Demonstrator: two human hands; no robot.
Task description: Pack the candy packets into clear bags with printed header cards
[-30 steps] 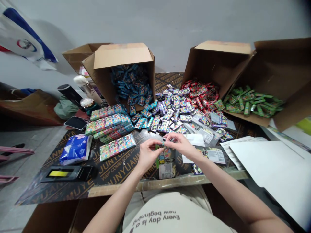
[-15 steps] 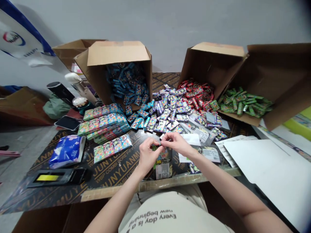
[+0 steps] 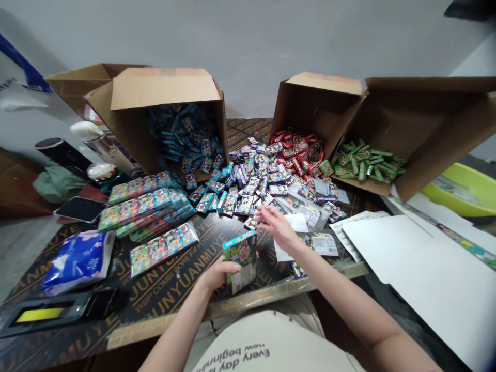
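left hand [image 3: 219,274] cradling small printed box [image 3: 241,261]; right hand [image 3: 279,230] open, empty; tipped carton [image 3: 166,89] holding blue packets [image 3: 186,137]

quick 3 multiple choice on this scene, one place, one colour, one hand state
1. Where are the green packets?
A) in the far-right box
B) on the white board
C) beside the tissue pack

2. What colour is the basin at the right?
A) red
B) blue
C) yellow-green

3. What is the right hand doing?
A) holding the printed box
B) open and empty
C) reaching into the blue packets' box

1: A, they lie in that box's opening.
2: C, its rim shows that colour.
3: B, its spread fingers hold nothing; the left hand has the printed box.
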